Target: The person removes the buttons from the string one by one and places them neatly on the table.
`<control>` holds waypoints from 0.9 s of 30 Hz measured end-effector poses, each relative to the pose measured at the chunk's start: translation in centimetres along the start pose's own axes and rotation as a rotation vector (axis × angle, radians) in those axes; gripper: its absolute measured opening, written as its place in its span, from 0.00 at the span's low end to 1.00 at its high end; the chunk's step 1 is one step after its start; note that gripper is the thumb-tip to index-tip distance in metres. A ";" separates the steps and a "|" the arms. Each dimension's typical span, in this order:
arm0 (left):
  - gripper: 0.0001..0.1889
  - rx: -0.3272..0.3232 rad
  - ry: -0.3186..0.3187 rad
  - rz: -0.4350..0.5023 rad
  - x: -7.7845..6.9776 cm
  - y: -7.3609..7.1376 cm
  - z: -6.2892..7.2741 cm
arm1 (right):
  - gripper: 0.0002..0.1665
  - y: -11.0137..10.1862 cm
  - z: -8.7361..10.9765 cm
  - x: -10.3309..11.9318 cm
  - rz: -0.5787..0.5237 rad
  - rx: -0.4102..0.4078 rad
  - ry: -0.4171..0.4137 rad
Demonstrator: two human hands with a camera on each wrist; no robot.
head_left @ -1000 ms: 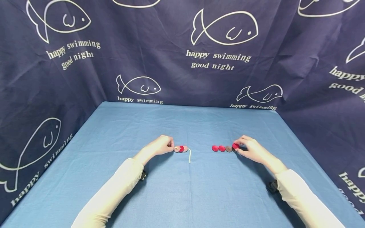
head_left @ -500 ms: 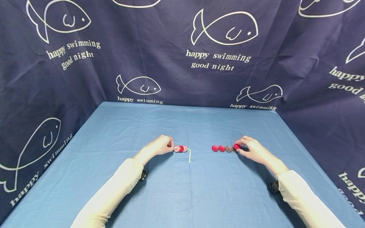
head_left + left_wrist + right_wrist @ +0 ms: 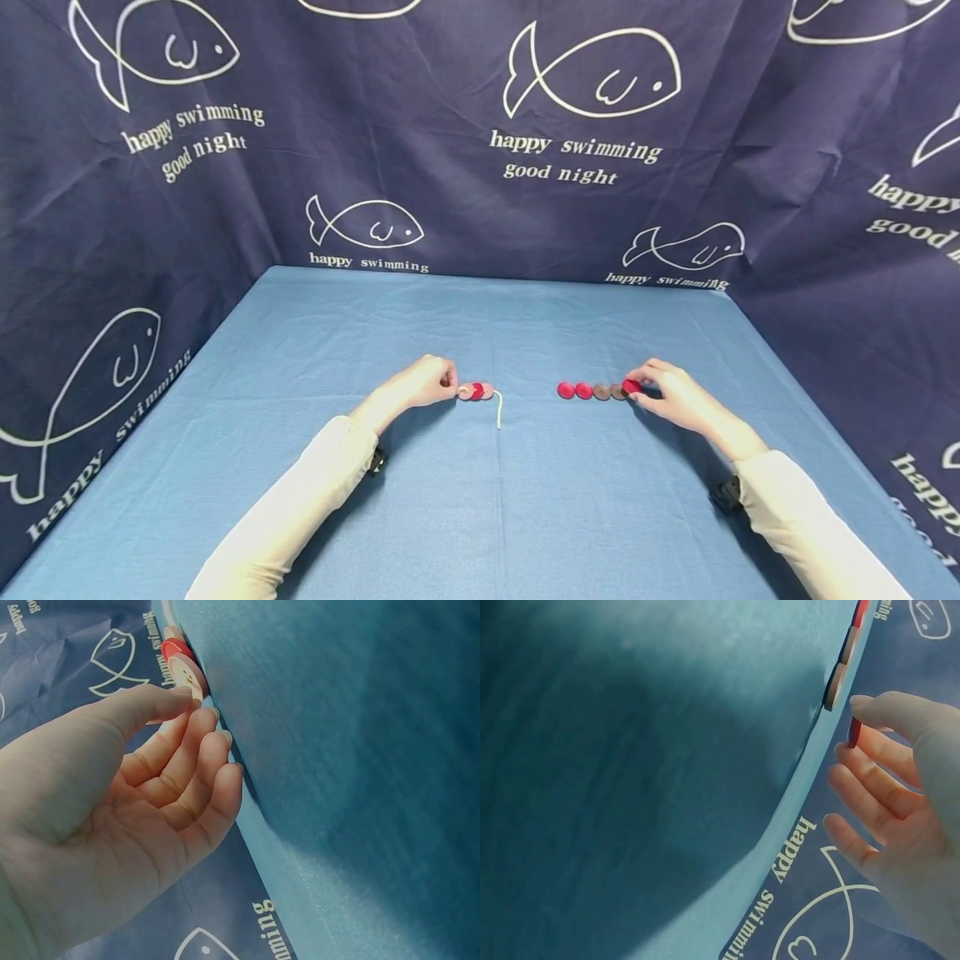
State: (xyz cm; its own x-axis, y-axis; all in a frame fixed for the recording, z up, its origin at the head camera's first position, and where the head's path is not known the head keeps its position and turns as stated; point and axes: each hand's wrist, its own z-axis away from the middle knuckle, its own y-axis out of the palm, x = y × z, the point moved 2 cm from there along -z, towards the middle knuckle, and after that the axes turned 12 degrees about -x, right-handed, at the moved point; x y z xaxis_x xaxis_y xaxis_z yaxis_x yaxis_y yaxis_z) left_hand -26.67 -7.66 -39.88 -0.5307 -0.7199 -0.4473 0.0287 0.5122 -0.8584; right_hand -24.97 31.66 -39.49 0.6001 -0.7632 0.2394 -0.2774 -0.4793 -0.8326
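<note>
My left hand (image 3: 431,381) is at the left end of a short string of overlapping pink and red buttons (image 3: 477,391) on the table. In the left wrist view its thumb and fingertips pinch at the edge of the nearest pink button (image 3: 186,673); the exact grip is hidden behind the thumb. From the string's right end a pale cord (image 3: 499,411) trails toward the front. My right hand (image 3: 663,390) pinches a red button (image 3: 854,733) between thumb and fingers, just right of a brown button (image 3: 618,391) that ends a row. The other right fingers spread loosely.
Left of that brown button the row continues with another brown button (image 3: 602,392) and two red buttons (image 3: 583,390). A blue cloth (image 3: 480,500) covers the table. Dark blue fabric (image 3: 450,167) printed with fish hangs behind and at both sides.
My right hand has moved slightly to the right with the red button, uncovering the second brown button. My left hand and the strung buttons have stayed where they were.
</note>
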 end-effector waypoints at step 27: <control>0.05 0.017 -0.003 0.010 0.0 0.0 -0.1 | 0.13 -0.3 0.1 -0.6 0.019 0.050 0.041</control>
State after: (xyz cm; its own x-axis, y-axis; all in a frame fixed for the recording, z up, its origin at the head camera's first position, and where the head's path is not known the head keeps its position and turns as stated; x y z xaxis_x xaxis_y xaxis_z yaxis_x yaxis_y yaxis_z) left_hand -26.71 -7.60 -39.84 -0.5279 -0.7159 -0.4570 0.0483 0.5119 -0.8577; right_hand -25.15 32.35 -39.43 0.5636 -0.7897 0.2423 -0.2500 -0.4427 -0.8611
